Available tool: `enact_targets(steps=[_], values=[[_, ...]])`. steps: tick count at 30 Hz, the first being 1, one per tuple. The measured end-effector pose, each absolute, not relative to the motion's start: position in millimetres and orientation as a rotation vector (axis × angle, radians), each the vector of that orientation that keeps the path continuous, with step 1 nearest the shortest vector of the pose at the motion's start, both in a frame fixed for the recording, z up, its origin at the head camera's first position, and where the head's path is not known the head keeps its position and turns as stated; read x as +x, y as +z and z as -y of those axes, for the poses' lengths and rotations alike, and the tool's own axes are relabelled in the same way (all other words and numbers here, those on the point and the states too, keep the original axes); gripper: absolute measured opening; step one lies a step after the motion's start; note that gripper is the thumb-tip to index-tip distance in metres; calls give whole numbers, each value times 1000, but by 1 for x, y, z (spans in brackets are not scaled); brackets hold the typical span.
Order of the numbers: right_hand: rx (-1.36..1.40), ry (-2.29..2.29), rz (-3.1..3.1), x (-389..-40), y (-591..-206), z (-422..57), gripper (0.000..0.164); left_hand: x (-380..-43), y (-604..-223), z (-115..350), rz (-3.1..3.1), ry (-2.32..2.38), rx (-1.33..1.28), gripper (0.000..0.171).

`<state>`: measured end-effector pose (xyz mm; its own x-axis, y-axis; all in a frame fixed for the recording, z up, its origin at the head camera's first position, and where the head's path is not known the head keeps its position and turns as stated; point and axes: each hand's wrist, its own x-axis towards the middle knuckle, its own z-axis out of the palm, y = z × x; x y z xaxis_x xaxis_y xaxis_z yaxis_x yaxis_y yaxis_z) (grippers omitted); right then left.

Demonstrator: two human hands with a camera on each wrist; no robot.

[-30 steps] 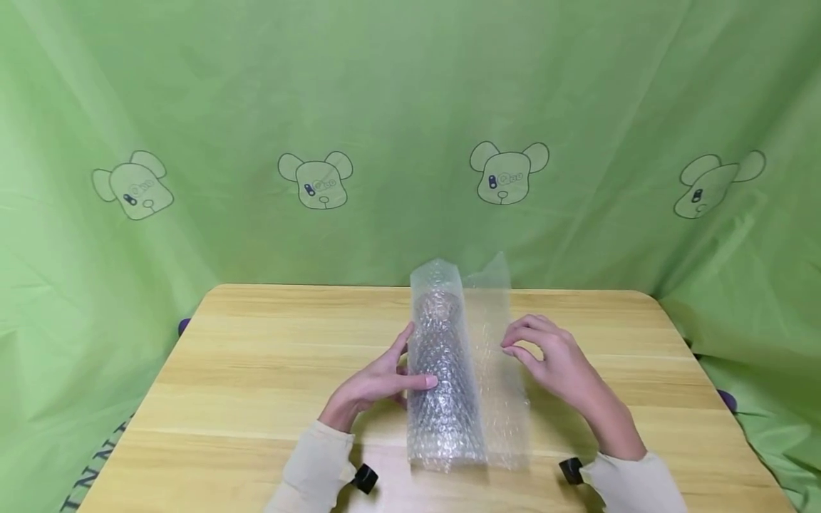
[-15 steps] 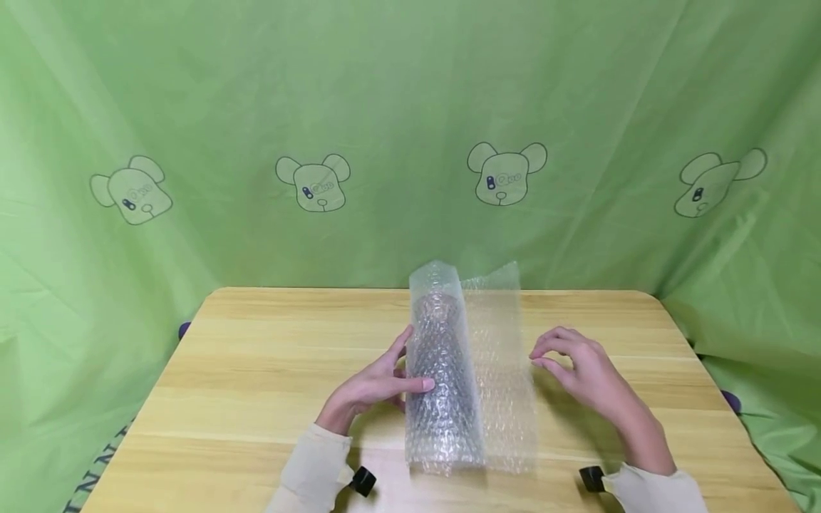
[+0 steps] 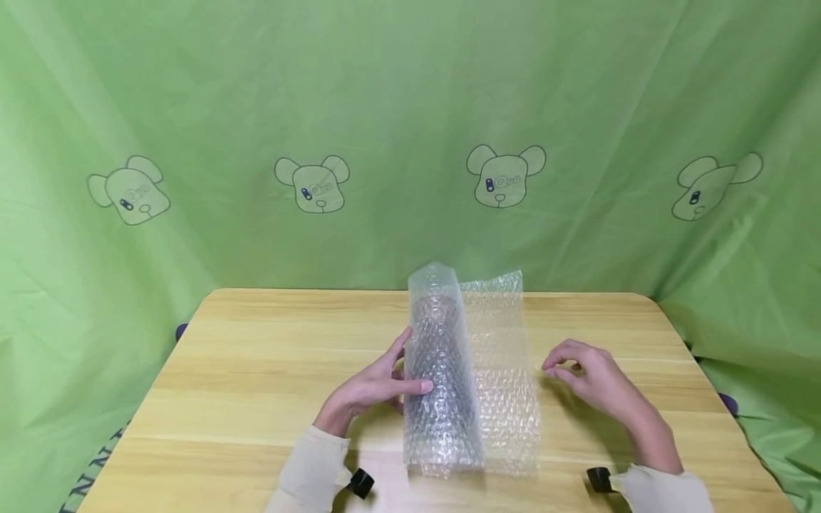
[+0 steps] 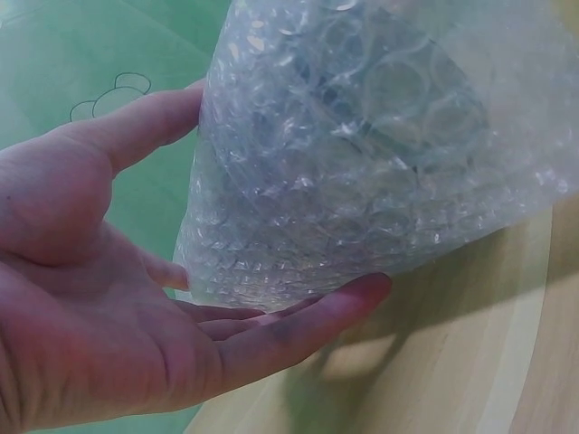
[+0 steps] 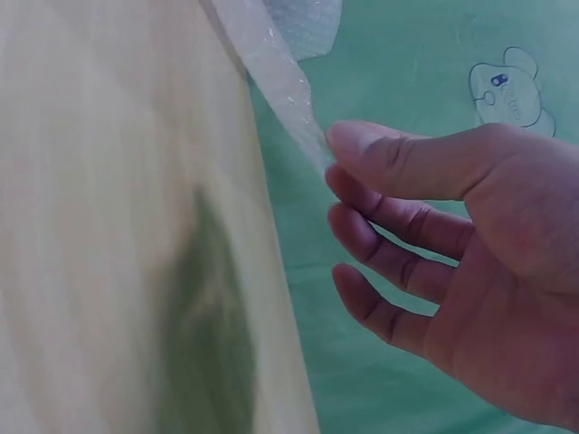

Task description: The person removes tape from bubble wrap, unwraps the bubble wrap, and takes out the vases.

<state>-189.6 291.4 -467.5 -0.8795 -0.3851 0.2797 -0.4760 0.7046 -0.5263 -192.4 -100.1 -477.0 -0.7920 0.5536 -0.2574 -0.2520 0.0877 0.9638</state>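
Note:
A long bundle in clear bubble wrap [image 3: 442,420] lies on the table in the head view, pointing away from me. Through the layers shows something dark and rounded, its kind blurred by the wrap. My left hand [image 3: 372,381] grips the bundle's left side, thumb on top and fingers underneath, as the left wrist view also shows. A loose flap of bubble wrap [image 3: 503,385] spreads out to the right of the bundle. Just beyond the flap's edge, my right hand [image 3: 593,374] hovers with loosely bent fingers. Thumb and forefinger tips are close together, with a small gap to the flap in the head view.
The light wooden table [image 3: 269,342] has rounded far corners. Behind it and at both sides hangs a green curtain [image 3: 398,142] printed with bear heads. A black camera [image 3: 361,483] sits at the left wrist, another black camera [image 3: 599,479] at the right.
My right hand has moved right and towards me, off the flap's edge. The flap has spread wider to the right and sunk lower. My left hand stays on the bundle.

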Motion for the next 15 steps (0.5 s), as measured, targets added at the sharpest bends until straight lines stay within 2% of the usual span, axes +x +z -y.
enact_targets(steps=[6,15], values=[[604,942,2899,-192,-479,-296,16,-191,-478,100,-1785,1759,304,118],[607,1120,2827,-191,-480,-302,12,-192,-478,100,-1781,1758,315,117]])
